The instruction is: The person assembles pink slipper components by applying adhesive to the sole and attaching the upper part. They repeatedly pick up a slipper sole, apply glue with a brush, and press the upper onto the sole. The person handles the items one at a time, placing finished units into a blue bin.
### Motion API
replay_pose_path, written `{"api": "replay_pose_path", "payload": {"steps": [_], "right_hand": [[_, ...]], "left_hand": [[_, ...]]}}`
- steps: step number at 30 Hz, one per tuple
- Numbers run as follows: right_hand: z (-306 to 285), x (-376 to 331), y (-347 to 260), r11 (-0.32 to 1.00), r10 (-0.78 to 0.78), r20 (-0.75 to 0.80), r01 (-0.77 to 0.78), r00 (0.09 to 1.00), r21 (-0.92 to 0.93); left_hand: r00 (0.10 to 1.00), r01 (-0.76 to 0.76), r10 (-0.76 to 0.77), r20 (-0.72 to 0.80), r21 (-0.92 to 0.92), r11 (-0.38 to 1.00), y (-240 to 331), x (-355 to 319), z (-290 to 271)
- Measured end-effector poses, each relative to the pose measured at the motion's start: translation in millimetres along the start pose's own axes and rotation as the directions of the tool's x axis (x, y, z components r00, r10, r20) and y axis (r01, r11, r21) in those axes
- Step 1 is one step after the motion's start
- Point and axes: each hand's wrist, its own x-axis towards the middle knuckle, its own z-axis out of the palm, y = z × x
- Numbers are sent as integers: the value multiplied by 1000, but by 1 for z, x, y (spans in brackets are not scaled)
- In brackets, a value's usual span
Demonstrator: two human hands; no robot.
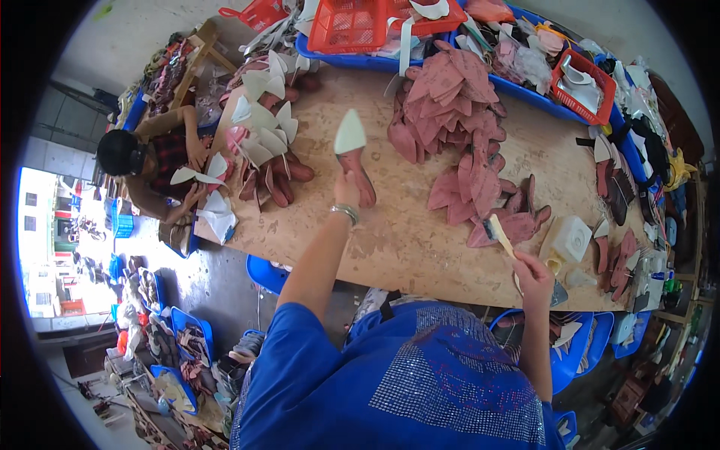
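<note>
My left hand [346, 189] is closed around the waist of a dark red shoe insole [361, 180] in the middle of the table. A pale, pointed toe piece [350, 133] covers its far end. In my right hand [534, 273] is a brush [501, 236] with a light wooden handle, gripped near its end. The brush's dark bristles are over a reddish insole [517, 226] at the near end of a heap. More reddish insoles [450, 90] overlap in a tall pile behind it.
A white plastic container [568, 238] stands right of my brush. Insoles with pale toe pieces [264, 139] crowd the table's left side, where a person [161, 161] handles a pale piece. Blue trays [536, 91] and red baskets [347, 28] line the far edge. Blue bins [268, 274] sit below.
</note>
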Motion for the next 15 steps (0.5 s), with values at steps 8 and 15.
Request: {"api": "replay_pose_path", "payload": {"steps": [8,15], "right_hand": [[2,-8,-4,965,260,-246,-255,934,52],[12,-4,3,985,173,-323,-167,930,47]], "left_hand": [[991,135,-134,-32,409,903,-7,160,59],[984,152,-176,-8,543,826,-53,286,72]]}}
